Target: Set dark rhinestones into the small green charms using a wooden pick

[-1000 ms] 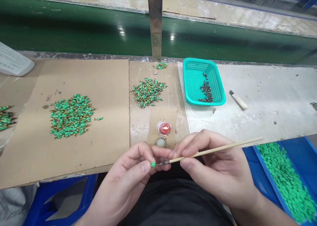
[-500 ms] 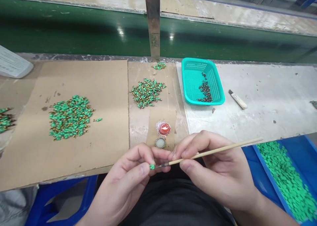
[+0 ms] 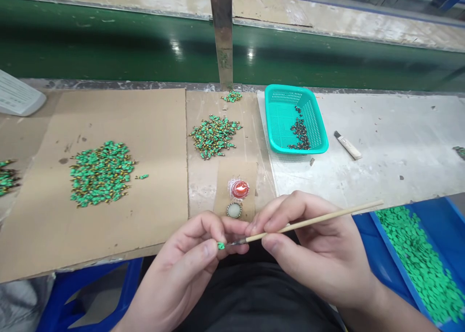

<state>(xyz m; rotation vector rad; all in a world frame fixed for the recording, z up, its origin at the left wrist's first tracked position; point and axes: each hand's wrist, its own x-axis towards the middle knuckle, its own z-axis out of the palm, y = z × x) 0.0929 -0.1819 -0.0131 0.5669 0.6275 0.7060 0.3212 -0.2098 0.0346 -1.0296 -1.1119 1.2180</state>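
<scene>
My left hand pinches a tiny green piece between thumb and fingers, low in the middle of the view. My right hand grips a thin wooden-handled brush, whose dark tip touches the green piece. Both hands hover over my lap, just in front of the bench edge. Two small bottle caps sit on the cardboard right behind the hands: a red one and a pale one.
On the cardboard sheet lie a large heap of green pieces and a smaller heap. A teal basket holds dark pieces. A small brush lies on the grey bench. A blue tray of plain green pieces sits lower right.
The hands stay together with the brush tip on the green piece; the view has shifted slightly, nothing else moved.
</scene>
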